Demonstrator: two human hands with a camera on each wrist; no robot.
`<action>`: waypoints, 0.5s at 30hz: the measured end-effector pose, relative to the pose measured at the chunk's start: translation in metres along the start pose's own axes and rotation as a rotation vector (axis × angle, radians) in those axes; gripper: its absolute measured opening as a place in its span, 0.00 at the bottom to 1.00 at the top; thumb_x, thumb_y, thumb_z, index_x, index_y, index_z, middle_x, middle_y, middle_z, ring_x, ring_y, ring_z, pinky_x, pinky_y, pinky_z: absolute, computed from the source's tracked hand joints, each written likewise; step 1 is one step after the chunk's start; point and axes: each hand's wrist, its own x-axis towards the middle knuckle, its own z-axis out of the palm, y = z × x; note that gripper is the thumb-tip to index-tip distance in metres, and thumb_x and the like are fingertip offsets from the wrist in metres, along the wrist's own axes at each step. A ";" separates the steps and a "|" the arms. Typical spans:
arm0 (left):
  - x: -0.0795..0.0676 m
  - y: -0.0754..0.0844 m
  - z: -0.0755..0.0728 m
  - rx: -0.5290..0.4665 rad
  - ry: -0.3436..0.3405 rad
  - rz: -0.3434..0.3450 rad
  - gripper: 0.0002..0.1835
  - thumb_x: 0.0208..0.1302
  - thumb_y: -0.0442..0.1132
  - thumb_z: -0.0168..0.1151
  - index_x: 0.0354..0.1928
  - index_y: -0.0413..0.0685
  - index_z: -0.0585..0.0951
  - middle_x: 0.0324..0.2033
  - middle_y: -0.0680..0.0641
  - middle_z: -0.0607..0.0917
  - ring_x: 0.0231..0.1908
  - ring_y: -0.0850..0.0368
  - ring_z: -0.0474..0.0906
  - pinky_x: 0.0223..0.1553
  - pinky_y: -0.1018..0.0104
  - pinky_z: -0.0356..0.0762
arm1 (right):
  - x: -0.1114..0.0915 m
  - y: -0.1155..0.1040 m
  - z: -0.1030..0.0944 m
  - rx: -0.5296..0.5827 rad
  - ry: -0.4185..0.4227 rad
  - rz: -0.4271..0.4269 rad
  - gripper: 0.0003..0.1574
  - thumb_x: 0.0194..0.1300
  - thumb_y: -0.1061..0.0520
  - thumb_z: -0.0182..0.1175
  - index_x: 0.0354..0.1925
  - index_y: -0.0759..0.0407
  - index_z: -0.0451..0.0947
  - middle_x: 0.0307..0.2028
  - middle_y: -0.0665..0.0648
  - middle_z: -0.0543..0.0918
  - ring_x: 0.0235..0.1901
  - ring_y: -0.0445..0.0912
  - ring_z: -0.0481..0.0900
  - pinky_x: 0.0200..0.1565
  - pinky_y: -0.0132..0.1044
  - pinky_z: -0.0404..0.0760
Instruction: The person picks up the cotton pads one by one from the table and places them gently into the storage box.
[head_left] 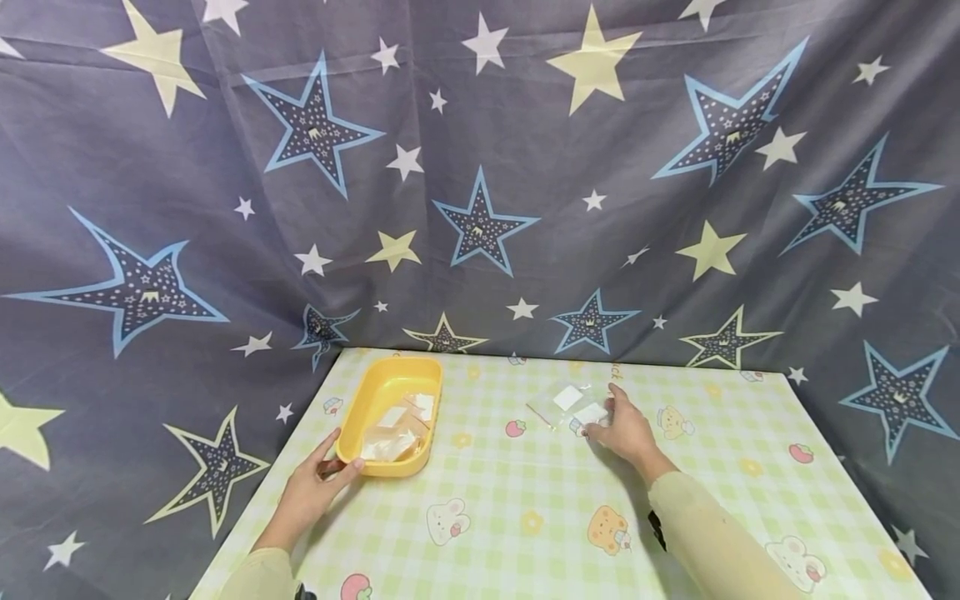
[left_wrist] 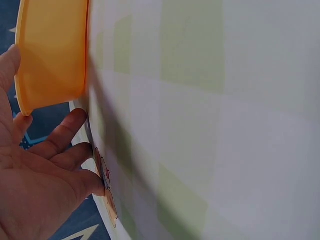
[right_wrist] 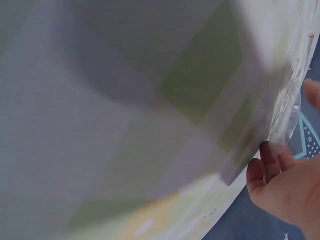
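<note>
A yellow plastic tub [head_left: 433, 375] stands on the left of the table, with several clear plastic packets [head_left: 390, 442] with white labels in it. My left hand [head_left: 309, 492] holds the tub's near left corner, thumb at the near rim and a finger along the left side. In the left wrist view the other fingers spread below the tub [left_wrist: 52, 55]. To the right lie small clear bags [head_left: 567, 397] with white labels, a thin reddish strip along one edge. My right hand [head_left: 628, 429] is at their right end, thumb and fingers apart, fingertips touching clear plastic [right_wrist: 287, 117].
A light green checked cloth [head_left: 510, 483] printed with bears, rabbits and strawberries covers the table. Behind it and at both sides hangs a dark grey curtain [head_left: 450, 125] with stars, reaching down to the table's back edge.
</note>
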 end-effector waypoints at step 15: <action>0.001 -0.002 0.001 -0.005 0.006 -0.003 0.56 0.65 0.74 0.66 0.87 0.63 0.54 0.66 0.34 0.84 0.70 0.33 0.76 0.73 0.31 0.69 | 0.001 -0.013 0.009 -0.209 0.073 -0.035 0.61 0.60 0.50 0.76 0.80 0.70 0.57 0.67 0.75 0.80 0.63 0.73 0.80 0.65 0.71 0.75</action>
